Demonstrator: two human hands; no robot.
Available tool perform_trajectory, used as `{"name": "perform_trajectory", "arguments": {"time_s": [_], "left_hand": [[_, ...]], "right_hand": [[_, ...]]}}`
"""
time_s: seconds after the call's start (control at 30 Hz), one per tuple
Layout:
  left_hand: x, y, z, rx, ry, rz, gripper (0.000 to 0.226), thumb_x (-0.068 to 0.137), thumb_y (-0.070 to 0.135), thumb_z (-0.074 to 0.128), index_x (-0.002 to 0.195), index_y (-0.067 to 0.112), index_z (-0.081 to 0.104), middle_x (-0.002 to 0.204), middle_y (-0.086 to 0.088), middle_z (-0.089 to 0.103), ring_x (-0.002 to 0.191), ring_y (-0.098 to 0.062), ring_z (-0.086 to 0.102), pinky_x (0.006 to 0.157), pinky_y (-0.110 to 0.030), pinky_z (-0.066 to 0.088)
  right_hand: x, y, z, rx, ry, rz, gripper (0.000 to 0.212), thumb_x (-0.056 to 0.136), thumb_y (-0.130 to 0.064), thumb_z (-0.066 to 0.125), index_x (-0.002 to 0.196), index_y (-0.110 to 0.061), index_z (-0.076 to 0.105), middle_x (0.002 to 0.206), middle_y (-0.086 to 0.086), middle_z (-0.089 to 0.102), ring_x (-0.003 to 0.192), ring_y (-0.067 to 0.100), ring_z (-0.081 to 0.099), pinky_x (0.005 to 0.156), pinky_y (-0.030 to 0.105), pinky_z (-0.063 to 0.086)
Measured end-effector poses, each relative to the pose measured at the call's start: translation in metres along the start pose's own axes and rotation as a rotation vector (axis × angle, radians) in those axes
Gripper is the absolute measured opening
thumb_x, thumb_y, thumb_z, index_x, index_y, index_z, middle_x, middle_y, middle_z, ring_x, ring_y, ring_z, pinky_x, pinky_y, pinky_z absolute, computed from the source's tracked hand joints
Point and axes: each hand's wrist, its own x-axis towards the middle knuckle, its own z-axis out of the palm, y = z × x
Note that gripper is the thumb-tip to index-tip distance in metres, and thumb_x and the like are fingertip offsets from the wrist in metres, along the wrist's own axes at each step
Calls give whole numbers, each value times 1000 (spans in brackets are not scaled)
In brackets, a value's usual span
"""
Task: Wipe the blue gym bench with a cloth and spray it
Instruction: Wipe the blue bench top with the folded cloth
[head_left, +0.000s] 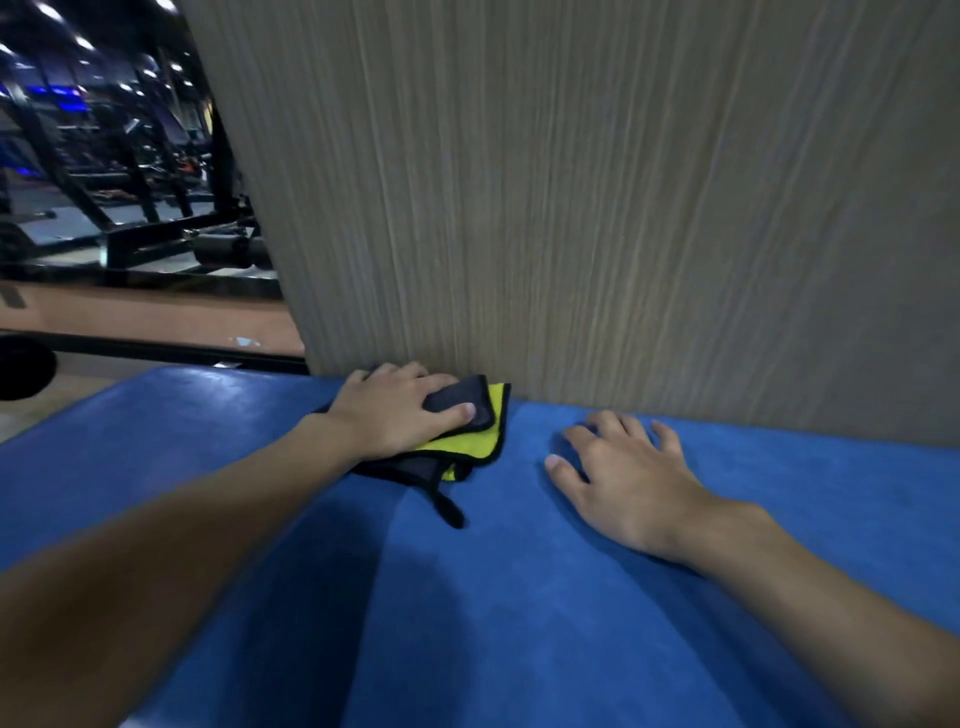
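The blue gym bench (519, 597) fills the lower half of the head view and runs up to a wooden wall. A folded cloth (470, 434), yellow on one side and dark grey on the other, lies on the bench at the foot of the wall. My left hand (395, 410) lies on top of the cloth, its fingers curled over the far edge and its thumb pressing the grey fold. My right hand (628, 467) rests flat on the bench to the right of the cloth, fingers spread, holding nothing. No spray bottle is in view.
A grey wood-grain wall panel (597, 208) rises straight from the far edge of the bench. To the left, beyond the bench end, stand black gym machine frames (156, 223) on a brown floor (156, 322). A black round object (26, 366) sits at the far left edge.
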Motion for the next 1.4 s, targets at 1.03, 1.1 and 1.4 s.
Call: {"name": "perform_trajectory", "arguments": {"time_s": [1.03, 1.1, 1.4], "left_hand": [[4, -189, -5, -34, -52, -294, 83, 80, 90, 26, 150, 46, 28, 157, -6, 35, 144, -38, 29, 113, -67, 15], [7, -197, -9, -43, -58, -331, 83, 80, 90, 26, 149, 45, 31, 156, -8, 36, 144, -39, 28, 112, -68, 15], [14, -253, -10, -140, 16, -615, 79, 81, 82, 31, 144, 37, 45, 155, -6, 37, 142, -39, 29, 110, -63, 19]], "right_hand": [[84, -232, 30, 49, 4, -372, 49, 100, -54, 27, 128, -21, 49, 135, 5, 43, 130, 27, 35, 113, 47, 22], [89, -252, 33, 61, 5, -354, 54, 99, -59, 25, 126, -19, 48, 136, 7, 44, 131, 30, 34, 112, 49, 22], [100, -272, 53, -23, -57, -353, 75, 93, -71, 9, 156, -31, 2, 164, 12, -2, 150, 35, -9, 115, 64, -8]]}}
